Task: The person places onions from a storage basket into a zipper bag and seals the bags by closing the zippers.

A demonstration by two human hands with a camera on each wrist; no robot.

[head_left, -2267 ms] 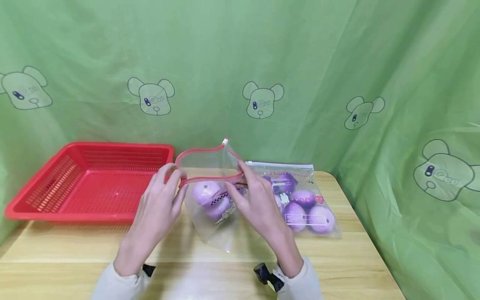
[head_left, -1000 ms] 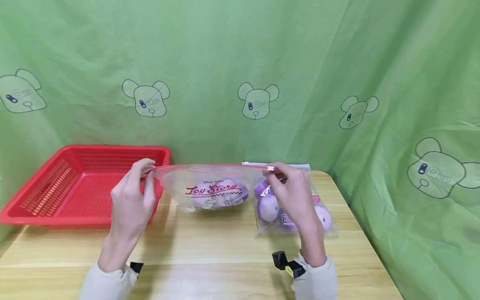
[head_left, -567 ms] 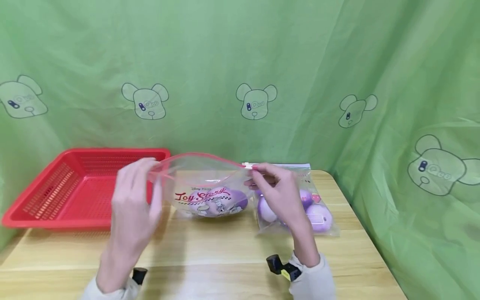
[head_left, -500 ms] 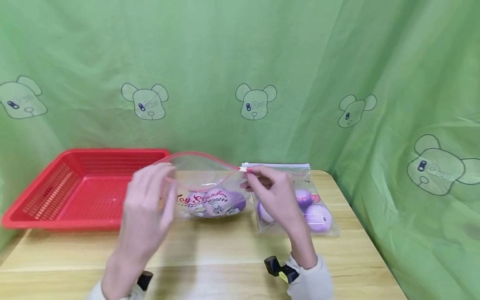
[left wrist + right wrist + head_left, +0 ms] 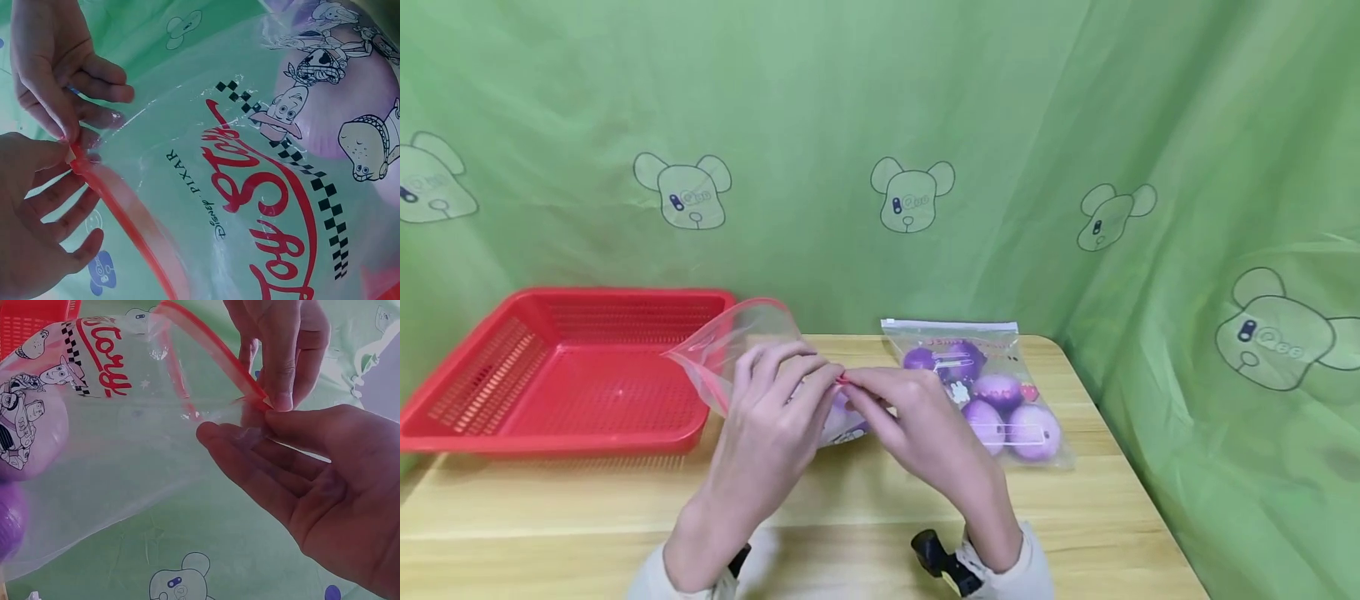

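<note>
A clear zip bag (image 5: 250, 206) with a red zip edge and "Toy Story" print hangs between both hands; round purple things show through its plastic. At the right end of the zip, my left hand (image 5: 775, 425) pinches the red strip, thumb meeting fingertips in the left wrist view. Right beside it, my right hand (image 5: 932, 425) pinches the same corner between thumb and fingers (image 5: 250, 465). The white slider is hidden by the fingers. Further left, the bag's mouth gapes in a loop in the head view.
A red plastic basket (image 5: 587, 437) stands on the left of the wooden table (image 5: 835, 550). To the right lies a second zip bag (image 5: 992, 333) with a white zip, holding several round purple things. A green curtain (image 5: 805, 167) surrounds the table.
The left hand has left the bag's left end and moved right to meet the right hand at the zip's right corner. The right hand has come left and lower. The bag's left end now hangs free.
</note>
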